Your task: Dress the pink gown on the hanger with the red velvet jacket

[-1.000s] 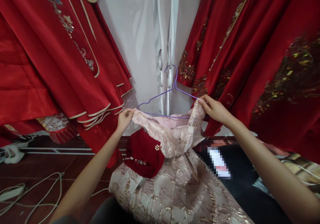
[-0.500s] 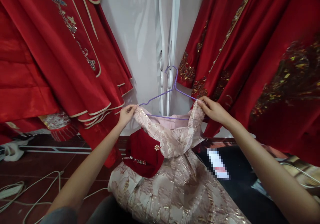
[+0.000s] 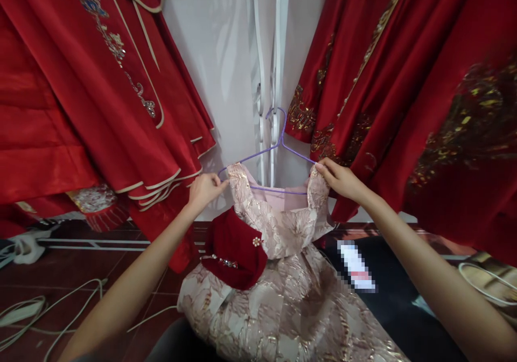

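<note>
A pale pink brocade dress (image 3: 283, 276) with a dark red velvet bow (image 3: 234, 251) at its waist hangs low in front of me. Its shoulders sit on a thin purple wire hanger (image 3: 266, 152), whose hook is caught on a white metal door grille (image 3: 266, 82). My left hand (image 3: 204, 189) is closed, pinching the dress's left shoulder strap at the hanger's left end. At the hanger's right end, my right hand (image 3: 341, 179) pinches the right shoulder strap.
Red embroidered gowns (image 3: 100, 92) hang close on the left and more red gowns (image 3: 404, 92) on the right. White cables (image 3: 60, 308) and a power strip (image 3: 18, 313) lie on the dark red tiled floor at lower left. A dark cloth (image 3: 404, 308) lies lower right.
The left shoulder strap has been pulled up and inward onto the hanger's left end. My left hand shifted slightly right; my right hand stayed nearly in place on the right strap.
</note>
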Available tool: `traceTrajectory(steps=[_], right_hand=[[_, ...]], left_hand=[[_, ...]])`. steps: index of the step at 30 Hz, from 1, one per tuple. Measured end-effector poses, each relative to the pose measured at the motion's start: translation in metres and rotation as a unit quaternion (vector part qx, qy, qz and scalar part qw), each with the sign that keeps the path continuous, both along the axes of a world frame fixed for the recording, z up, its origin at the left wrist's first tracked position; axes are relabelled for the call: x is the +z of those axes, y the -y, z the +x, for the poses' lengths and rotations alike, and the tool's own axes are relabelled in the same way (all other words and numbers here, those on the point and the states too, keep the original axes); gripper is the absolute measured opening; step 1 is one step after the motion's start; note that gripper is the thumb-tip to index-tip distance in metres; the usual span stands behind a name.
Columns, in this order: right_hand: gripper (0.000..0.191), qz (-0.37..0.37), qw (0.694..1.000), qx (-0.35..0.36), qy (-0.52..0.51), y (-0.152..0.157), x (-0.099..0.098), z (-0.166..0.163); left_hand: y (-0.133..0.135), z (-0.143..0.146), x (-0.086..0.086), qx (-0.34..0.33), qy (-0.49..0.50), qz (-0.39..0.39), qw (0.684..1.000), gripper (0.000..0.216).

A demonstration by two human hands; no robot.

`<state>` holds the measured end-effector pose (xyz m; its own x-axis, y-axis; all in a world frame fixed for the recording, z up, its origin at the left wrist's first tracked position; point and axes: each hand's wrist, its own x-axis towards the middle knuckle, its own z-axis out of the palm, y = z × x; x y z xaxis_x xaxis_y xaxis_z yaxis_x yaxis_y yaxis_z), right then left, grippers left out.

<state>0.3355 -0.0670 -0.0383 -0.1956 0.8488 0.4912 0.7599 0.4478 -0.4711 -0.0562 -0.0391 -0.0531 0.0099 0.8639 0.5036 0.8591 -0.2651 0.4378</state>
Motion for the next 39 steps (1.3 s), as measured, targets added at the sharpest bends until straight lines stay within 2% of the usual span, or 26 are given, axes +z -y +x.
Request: traceTrajectory(steps=[3, 6, 9, 11, 13, 16, 20, 23, 27, 31, 34, 37, 39], right_hand=[[0.039, -0.005, 1.0, 0.006, -0.008, -0.002, -0.003, -0.002], [0.041, -0.012, 1.0, 0.014, -0.021, -0.004, -0.004, -0.001], [0.044, -0.016, 0.999, 0.021, -0.032, -0.006, -0.004, 0.001], [0.045, -0.018, 0.999, 0.021, -0.036, -0.008, -0.004, 0.002], [0.046, -0.021, 0.999, 0.02, -0.037, -0.009, -0.003, 0.003], [0.047, -0.029, 0.999, 0.024, -0.037, -0.008, -0.001, 0.002], [0.046, -0.037, 0.998, 0.04, -0.042, -0.005, 0.001, 0.001], [0.05, -0.063, 0.995, 0.052, -0.059, -0.007, 0.004, 0.001], [0.06, -0.118, 0.983, 0.102, -0.095, -0.02, 0.016, -0.014], [0.062, -0.193, 0.956, 0.186, -0.122, -0.037, 0.029, -0.042], [0.071, -0.266, 0.926, 0.227, -0.142, -0.046, 0.034, -0.053], [0.077, -0.319, 0.909, 0.219, -0.153, -0.049, 0.032, -0.049], [0.079, -0.315, 0.918, 0.178, -0.161, -0.048, 0.028, -0.041]], left_hand=[[0.01, -0.004, -0.019, -0.082, -0.047, -0.107, 0.99, 0.039], [0.014, -0.003, -0.035, -0.157, -0.045, -0.158, 0.974, 0.027], [0.004, -0.011, -0.04, -0.21, 0.056, -0.284, 0.934, 0.017], [-0.01, -0.021, -0.036, -0.2, 0.161, -0.321, 0.911, 0.016], [-0.026, -0.029, -0.023, -0.187, 0.249, -0.298, 0.902, 0.018], [-0.048, -0.023, 0.008, -0.204, 0.31, -0.268, 0.889, 0.023], [-0.054, 0.02, 0.056, -0.272, 0.304, -0.199, 0.891, 0.027], [-0.045, 0.053, 0.076, -0.335, 0.332, -0.128, 0.873, 0.027], [-0.038, 0.075, 0.079, -0.386, 0.375, -0.121, 0.834, 0.025], [-0.044, 0.075, 0.077, -0.376, 0.363, -0.148, 0.84, 0.028], [-0.047, 0.072, 0.078, -0.364, 0.362, -0.165, 0.842, 0.03], [-0.046, 0.07, 0.078, -0.362, 0.367, -0.186, 0.836, 0.03], [-0.043, 0.071, 0.077, -0.354, 0.373, -0.182, 0.838, 0.028]])
